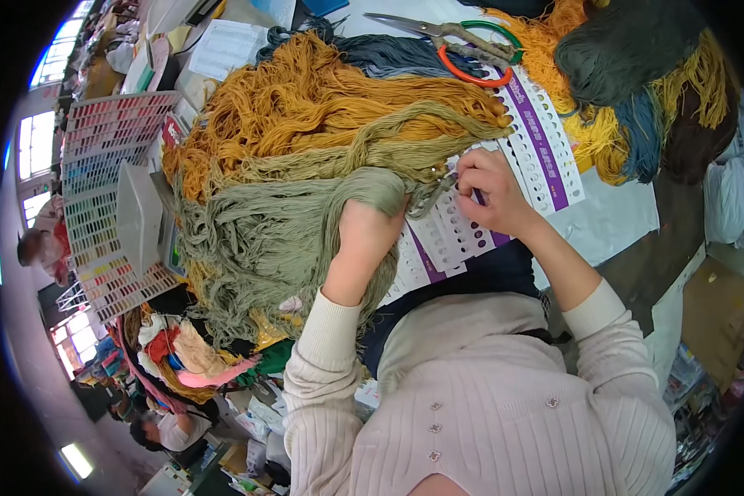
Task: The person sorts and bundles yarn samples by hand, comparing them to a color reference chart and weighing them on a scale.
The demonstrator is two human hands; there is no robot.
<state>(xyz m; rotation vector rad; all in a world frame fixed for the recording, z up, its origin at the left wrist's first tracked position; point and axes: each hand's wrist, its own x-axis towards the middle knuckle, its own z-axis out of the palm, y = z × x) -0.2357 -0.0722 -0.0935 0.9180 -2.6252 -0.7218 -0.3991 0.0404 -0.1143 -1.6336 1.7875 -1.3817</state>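
Note:
My left hand [370, 236] is closed around a thick bundle of grey-green thread [260, 240], which loops over its fingers and spreads out to the left. My right hand [489, 192] is curled with its fingertips pinched together, just right of the bundle's loose ends. What it pinches is too small to make out. Beneath it lie white thread cards [446, 236] with rows of punched holes and purple strips. Olive thread [397, 149] and orange-brown thread [298, 91] lie heaped beyond both hands.
Scissors [475, 51] with one red and one green handle rest across the threads and cards at the back. More dark, yellow and blue hanks [636, 124] pile up at right. A rack of colour samples [112, 198] stands at left, and other people are in the background.

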